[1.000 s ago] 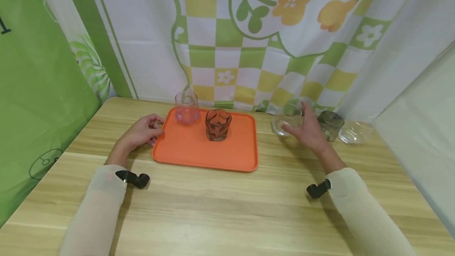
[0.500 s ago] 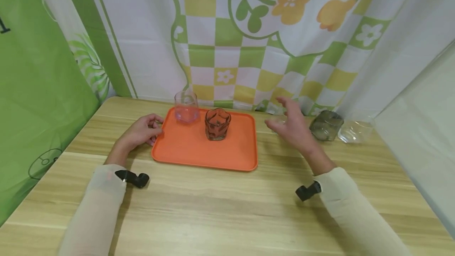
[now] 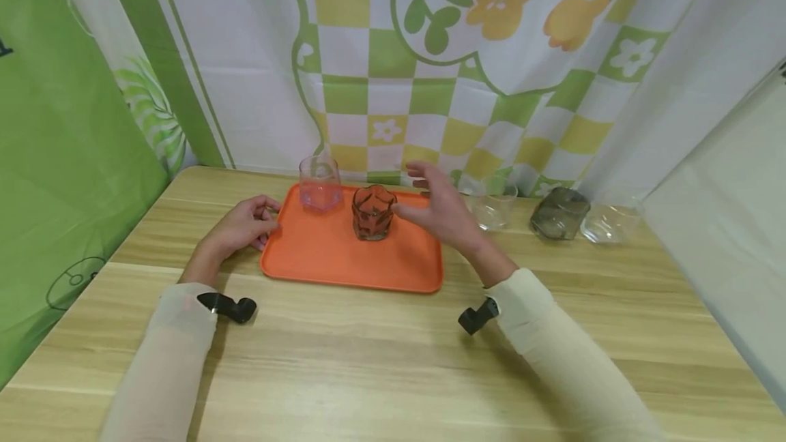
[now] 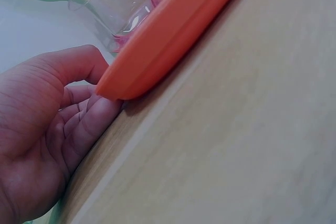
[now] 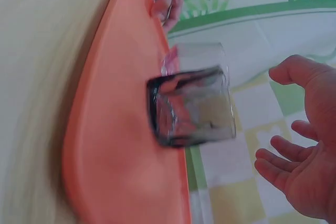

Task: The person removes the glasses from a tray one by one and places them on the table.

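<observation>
Right hand (image 3: 443, 213) hovered with fingers spread, holding nothing, just beside dark wavy-walled glass tumbler (image 3: 371, 213), not touching it. Tumbler stood upright on flat orange plastic tray (image 3: 344, 261), near its far edge. Clear pink-tinted glass cup (image 3: 319, 184) stood upright at tray's far left corner. Left hand (image 3: 242, 227) rested on light wooden surface (image 3: 381, 360), loosely curled fingers touching tray's left rim. Beyond tray to right, on surface: clear glass cup (image 3: 493, 204), grey smoked glass (image 3: 559, 213), another clear glass (image 3: 606, 222).
</observation>
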A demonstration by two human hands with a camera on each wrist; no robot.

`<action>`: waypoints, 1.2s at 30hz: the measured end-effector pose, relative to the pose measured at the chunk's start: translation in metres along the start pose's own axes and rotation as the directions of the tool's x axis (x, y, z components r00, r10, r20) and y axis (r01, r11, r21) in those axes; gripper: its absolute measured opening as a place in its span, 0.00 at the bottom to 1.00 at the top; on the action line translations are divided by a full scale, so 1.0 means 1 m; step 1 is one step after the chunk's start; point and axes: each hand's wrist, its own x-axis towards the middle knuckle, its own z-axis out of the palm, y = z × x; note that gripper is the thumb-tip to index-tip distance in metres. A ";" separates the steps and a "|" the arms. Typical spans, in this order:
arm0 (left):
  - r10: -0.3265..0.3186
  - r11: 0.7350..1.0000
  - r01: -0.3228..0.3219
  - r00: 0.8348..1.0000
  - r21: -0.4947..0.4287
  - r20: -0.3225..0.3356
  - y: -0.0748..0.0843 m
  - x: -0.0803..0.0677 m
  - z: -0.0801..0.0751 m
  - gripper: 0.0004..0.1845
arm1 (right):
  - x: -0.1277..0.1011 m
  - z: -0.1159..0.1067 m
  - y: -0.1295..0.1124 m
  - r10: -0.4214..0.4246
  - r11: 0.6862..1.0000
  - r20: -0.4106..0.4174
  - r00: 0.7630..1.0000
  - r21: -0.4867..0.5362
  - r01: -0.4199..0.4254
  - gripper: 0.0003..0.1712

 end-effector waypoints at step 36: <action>-0.001 1.000 0.001 1.000 -0.006 0.009 -0.003 0.002 -0.003 0.22 | 0.095 0.100 -0.040 0.136 0.991 0.168 0.976 -0.037 -0.132 0.60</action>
